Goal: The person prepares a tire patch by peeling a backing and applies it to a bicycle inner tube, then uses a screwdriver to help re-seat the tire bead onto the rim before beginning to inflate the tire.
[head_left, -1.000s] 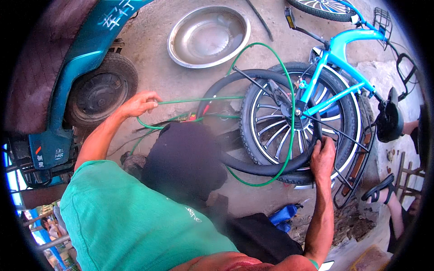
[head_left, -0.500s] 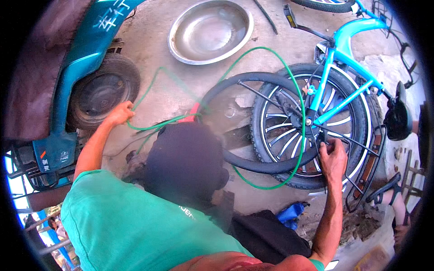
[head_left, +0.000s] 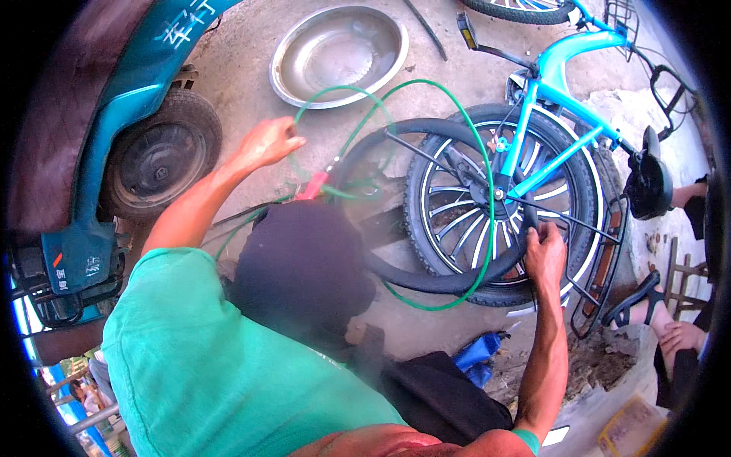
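My left hand (head_left: 268, 142) is raised left of the middle, fingers closed where a loop of thin green hose (head_left: 489, 194) meets them. A red fitting with a metal end (head_left: 312, 185) is on the hose, slightly blurred. A black inner tube (head_left: 434, 283) forms a wide ring in front of the bicycle's rear wheel (head_left: 466, 215). On the tube's right side, my right hand (head_left: 546, 255) is closed around it. The blue bicycle frame (head_left: 560, 67) lies on its side, and the green hose loops across the tube and wheel.
A wide metal basin (head_left: 285, 65) with some water stands at the back. To the left is a teal vehicle (head_left: 126, 114) with a small wheel (head_left: 161, 164). A blue bag (head_left: 480, 356) lies near my knee. At the right, another person's sandalled foot (head_left: 640, 298) and hand (head_left: 680, 337) show.
My left hand has moved up and to the right, drawing the hose loop nearer the basin. My right hand stays on the inner tube. The whole view has shifted slightly.
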The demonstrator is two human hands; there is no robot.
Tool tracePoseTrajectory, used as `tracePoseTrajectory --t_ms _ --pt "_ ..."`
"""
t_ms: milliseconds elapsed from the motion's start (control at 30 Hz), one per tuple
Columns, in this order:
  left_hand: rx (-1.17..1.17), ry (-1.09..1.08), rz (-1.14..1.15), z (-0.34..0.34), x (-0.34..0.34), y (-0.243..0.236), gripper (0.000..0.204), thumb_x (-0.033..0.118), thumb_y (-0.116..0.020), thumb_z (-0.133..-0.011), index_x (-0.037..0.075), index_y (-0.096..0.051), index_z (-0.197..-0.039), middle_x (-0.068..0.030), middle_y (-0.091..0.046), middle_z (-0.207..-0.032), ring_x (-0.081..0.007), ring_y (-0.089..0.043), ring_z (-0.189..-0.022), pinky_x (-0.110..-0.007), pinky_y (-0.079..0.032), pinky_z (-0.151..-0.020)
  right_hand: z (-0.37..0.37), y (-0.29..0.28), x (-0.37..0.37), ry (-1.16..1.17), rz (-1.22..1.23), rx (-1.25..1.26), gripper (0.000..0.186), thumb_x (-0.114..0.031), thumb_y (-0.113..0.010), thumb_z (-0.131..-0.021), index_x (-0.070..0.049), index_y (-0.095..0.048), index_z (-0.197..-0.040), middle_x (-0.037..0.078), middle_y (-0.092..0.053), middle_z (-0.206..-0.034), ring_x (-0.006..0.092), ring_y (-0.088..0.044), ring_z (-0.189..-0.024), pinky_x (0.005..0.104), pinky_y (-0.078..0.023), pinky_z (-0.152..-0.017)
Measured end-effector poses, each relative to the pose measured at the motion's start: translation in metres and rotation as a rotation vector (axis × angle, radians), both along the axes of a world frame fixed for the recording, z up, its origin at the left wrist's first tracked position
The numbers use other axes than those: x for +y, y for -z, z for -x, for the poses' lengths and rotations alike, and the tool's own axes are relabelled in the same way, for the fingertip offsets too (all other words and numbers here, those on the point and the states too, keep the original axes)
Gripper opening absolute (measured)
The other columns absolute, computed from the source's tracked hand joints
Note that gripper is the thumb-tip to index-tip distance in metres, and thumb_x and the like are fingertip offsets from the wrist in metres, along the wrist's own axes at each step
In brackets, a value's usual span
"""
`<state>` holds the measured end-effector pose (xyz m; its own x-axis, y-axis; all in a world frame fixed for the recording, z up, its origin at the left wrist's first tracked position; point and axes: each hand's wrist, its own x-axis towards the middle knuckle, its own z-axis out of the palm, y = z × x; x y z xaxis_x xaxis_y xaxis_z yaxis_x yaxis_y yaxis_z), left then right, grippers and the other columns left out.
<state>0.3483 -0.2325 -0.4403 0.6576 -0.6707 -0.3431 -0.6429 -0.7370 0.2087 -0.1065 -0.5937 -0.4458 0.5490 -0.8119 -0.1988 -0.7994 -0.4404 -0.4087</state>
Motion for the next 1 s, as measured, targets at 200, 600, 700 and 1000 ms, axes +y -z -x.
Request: tracePoseTrajectory --t_ms 200,600,700,1000 --pt "-0.130 0.412 0.569 0.035 -0.110 -0.032 0.033 0.031 -0.075 -0.086 0.005 -0.066 -0.105 -0.0152 -0.066 -0.089 -0.0339 -0.067 -0.083 -0.045 -0.053 -0.076 0.017 -0.013 0.021 -0.019 0.087 0.060 0.024 -0.023 -0.067 -0.093 0.000 -0.067 -0.099 0.023 -0.071 -0.091 0.0433 -0.069 -0.087 0.0513 -0.052 -0.078" --pt "0.139 1.088 0.415 0.118 -0.282 0.000 0.072 0.055 -0.076 -0.080 0.005 -0.063 -0.131 -0.0205 -0.062 -0.129 -0.0359 -0.056 -0.127 -0.047 -0.047 -0.102 0.021 -0.010 0.023 -0.053 0.127 0.009 0.022 -0.025 -0.069 -0.093 -0.003 -0.067 -0.097 0.018 -0.070 -0.086 0.0389 -0.069 -0.083 0.0485 -0.053 -0.074" --pt "0.171 1.137 0.275 0.125 -0.279 -0.013 0.053 0.043 -0.076 -0.081 0.007 -0.067 -0.119 -0.0178 -0.067 -0.113 -0.0356 -0.061 -0.115 -0.048 -0.050 -0.092 0.021 -0.009 0.023 -0.064 0.133 -0.009 0.022 -0.025 -0.069 -0.093 -0.003 -0.067 -0.098 0.018 -0.070 -0.085 0.0385 -0.069 -0.081 0.0482 -0.052 -0.073" --pt "0.607 1.093 0.419 0.066 -0.162 -0.039 0.015 0.019 -0.073 -0.089 0.006 -0.070 -0.096 -0.0125 -0.066 -0.089 -0.0315 -0.065 -0.086 -0.044 -0.050 -0.076 0.026 -0.006 0.024 -0.050 0.128 -0.041 0.023 -0.025 -0.067 -0.094 -0.003 -0.067 -0.101 0.018 -0.070 -0.090 0.0386 -0.069 -0.083 0.0476 -0.053 -0.075"
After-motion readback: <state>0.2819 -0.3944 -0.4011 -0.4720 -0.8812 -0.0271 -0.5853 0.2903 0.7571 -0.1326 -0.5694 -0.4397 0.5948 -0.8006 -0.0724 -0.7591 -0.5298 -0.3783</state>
